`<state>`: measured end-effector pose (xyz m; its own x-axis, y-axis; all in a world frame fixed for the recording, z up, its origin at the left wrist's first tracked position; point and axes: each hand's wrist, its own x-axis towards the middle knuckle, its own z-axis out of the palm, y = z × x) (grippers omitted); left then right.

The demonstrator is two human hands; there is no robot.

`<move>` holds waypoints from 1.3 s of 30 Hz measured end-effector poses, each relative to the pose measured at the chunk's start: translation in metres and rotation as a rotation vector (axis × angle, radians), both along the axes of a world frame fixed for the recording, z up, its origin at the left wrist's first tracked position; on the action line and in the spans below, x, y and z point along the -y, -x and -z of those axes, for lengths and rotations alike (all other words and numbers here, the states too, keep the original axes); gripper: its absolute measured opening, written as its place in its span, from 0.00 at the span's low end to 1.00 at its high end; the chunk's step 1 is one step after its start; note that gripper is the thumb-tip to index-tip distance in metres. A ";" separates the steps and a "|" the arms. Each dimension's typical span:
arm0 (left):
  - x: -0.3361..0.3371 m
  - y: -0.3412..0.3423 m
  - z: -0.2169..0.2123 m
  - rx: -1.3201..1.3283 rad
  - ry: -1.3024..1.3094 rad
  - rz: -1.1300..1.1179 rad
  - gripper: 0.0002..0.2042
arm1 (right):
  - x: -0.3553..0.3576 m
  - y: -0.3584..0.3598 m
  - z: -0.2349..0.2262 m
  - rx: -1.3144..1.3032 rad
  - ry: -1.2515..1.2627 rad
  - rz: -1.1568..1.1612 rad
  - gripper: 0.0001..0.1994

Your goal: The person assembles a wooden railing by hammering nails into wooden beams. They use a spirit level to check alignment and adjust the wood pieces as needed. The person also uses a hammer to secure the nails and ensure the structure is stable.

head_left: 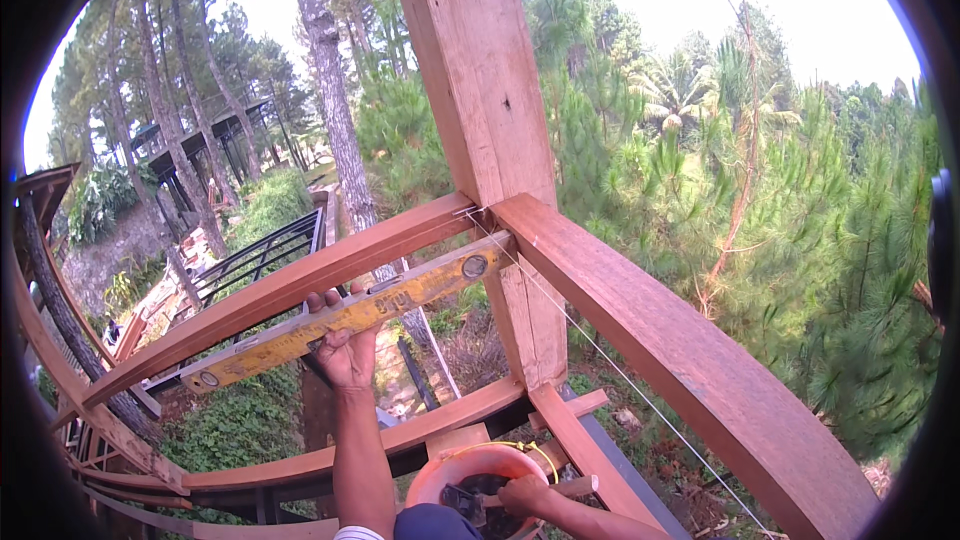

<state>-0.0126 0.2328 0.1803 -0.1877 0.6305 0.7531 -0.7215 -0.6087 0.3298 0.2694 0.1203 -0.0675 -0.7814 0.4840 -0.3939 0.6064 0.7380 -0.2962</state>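
Pressing yellow spirit level (345, 318) up under top rail (300, 285) with left hand (345, 350), fingers wrapped over it, right hand (525, 493) closed on something in orange bucket (470, 462); likely next: reading bubble.

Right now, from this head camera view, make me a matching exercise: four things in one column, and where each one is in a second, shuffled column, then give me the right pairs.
Things:
1. spirit level
2. left hand
3. right hand
4. string line

Places:
A. inside the orange bucket, among the tools
B. pressed up under the top rail
C. stretched from the wooden post down to the lower right
D. under the yellow tool, holding it up

Pairs: 1-B, 2-D, 3-A, 4-C
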 end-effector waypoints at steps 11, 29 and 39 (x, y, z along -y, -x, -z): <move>0.001 -0.004 -0.003 0.063 -0.018 0.047 0.40 | 0.001 0.000 -0.001 0.003 0.000 0.013 0.14; 0.004 -0.008 -0.009 -0.008 -0.026 0.000 0.37 | -0.031 -0.046 -0.079 -0.154 0.266 -0.068 0.16; 0.003 -0.009 -0.003 0.066 0.012 0.014 0.37 | -0.069 -0.143 -0.143 -0.767 0.969 0.284 0.18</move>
